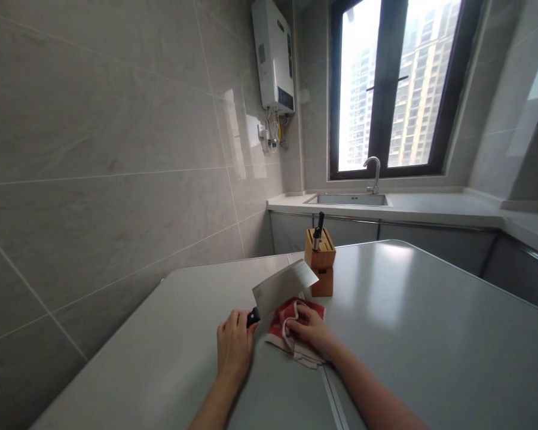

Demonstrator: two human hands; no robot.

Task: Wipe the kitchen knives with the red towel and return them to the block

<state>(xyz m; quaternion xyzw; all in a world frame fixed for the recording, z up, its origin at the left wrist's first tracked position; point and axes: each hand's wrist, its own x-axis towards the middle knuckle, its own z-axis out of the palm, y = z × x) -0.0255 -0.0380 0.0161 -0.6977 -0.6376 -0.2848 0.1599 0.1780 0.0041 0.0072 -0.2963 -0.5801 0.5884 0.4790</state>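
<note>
A home kitchen: tiled walls, sink with tap, knife block.

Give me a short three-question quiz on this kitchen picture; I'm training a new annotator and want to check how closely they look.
1. True or false: the left hand grips the handle of the cleaver.
2. What lies under the right hand?
A. a sponge
B. a red cloth
C. a plate
3. Fill in: the wooden knife block stands behind the cleaver and holds one ____-handled tool.

Key
1. True; the fingers are closed around the dark handle, blade held above the table.
2. B; the red cloth lies on the table, with the hand pressed on it.
3. Black.
</note>
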